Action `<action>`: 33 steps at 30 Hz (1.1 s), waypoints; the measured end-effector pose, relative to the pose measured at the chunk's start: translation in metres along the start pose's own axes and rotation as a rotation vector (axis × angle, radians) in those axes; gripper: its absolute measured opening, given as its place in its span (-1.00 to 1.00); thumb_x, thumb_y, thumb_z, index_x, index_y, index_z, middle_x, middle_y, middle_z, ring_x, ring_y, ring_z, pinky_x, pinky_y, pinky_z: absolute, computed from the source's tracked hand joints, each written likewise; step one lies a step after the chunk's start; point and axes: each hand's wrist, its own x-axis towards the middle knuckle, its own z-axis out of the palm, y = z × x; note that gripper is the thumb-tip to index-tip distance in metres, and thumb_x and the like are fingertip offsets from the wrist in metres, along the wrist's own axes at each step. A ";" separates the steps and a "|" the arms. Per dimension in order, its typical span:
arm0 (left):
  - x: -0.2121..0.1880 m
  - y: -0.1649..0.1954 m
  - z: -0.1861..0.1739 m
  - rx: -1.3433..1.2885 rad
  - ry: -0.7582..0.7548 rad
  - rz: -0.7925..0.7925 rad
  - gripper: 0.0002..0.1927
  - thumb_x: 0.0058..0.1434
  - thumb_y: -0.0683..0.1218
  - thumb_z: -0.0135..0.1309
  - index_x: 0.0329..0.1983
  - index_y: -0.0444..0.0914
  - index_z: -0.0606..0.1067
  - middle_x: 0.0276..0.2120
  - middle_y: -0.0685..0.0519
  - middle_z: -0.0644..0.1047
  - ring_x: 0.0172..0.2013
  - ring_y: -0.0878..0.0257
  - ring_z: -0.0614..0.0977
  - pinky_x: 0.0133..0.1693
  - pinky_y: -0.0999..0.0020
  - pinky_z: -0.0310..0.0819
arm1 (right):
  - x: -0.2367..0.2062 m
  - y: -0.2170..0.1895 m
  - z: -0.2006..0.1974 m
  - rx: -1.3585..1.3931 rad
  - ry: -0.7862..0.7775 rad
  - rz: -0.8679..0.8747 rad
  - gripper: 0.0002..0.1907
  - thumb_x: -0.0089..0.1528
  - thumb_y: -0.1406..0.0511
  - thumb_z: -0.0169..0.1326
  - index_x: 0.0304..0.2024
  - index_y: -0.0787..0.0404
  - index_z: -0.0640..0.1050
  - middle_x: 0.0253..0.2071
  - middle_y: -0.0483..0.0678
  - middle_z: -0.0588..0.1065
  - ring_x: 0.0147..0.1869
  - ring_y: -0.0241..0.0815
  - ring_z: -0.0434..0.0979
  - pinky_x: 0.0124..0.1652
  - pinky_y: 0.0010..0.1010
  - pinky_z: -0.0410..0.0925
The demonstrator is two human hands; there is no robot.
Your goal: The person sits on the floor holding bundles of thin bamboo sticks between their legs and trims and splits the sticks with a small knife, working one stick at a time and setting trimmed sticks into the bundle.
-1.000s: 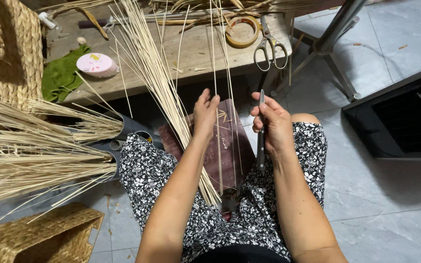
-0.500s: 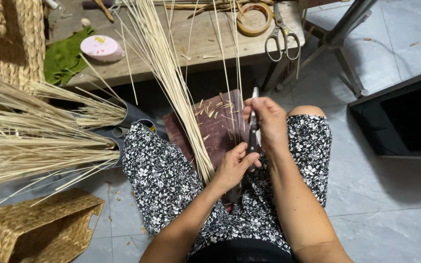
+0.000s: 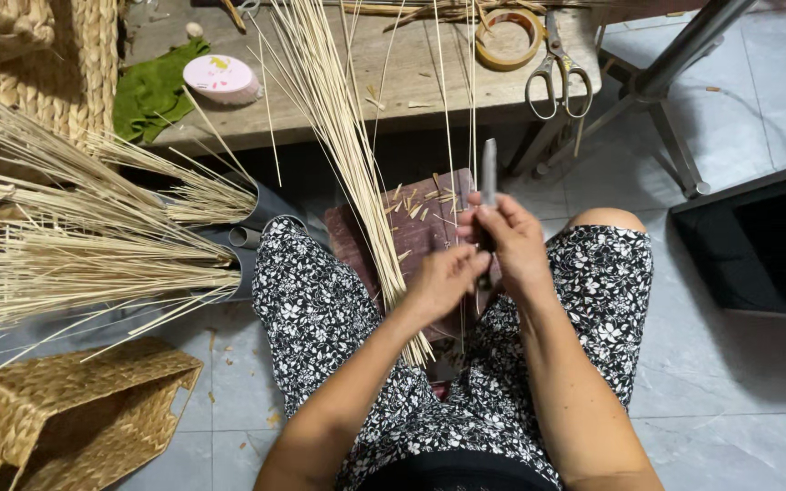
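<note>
My right hand [image 3: 513, 238] grips a knife [image 3: 488, 173] upright above my lap; my left hand [image 3: 443, 282] pinches a thin reed strand [image 3: 452, 136] beside it. The strand looks light, springy, brittle; I hold it low.

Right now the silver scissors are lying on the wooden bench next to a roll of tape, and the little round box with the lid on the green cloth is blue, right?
Not quite. The head view shows the little round box is pink, not blue. The rest holds: it rests partly on the green cloth, and the silver scissors lie on the wooden bench beside the roll of tape.
</note>
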 end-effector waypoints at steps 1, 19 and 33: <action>0.007 0.004 -0.007 0.027 0.079 -0.006 -0.65 0.45 0.15 -0.06 -0.11 -0.18 0.56 -0.40 0.03 0.60 -0.45 0.28 0.62 -0.41 0.29 0.54 | 0.001 -0.003 -0.005 0.021 0.023 -0.021 -0.71 0.39 0.35 -0.01 0.12 0.35 0.51 -0.22 0.00 0.59 -0.22 -0.27 0.61 -0.19 -0.47 0.49; 0.087 0.052 -0.137 0.591 0.936 0.075 -0.70 0.19 -0.01 0.25 -0.12 -0.20 0.44 -0.13 -0.06 0.50 -0.10 -0.06 0.61 -0.16 0.02 0.52 | 0.014 -0.032 0.014 0.074 0.043 0.009 -0.70 0.38 0.34 -0.03 0.11 0.34 0.52 -0.29 -0.05 0.57 -0.43 -0.38 0.49 -0.43 -0.60 0.37; 0.046 0.049 -0.170 -0.166 0.975 0.374 -0.82 0.28 -0.05 0.23 -0.29 -0.26 0.58 -0.36 0.02 0.64 -0.33 0.24 0.61 -0.27 0.36 0.50 | 0.002 -0.031 0.039 0.100 0.013 0.012 -0.69 0.40 0.34 -0.03 0.12 0.38 0.53 -0.33 -0.07 0.56 -0.42 -0.37 0.51 -0.40 -0.56 0.40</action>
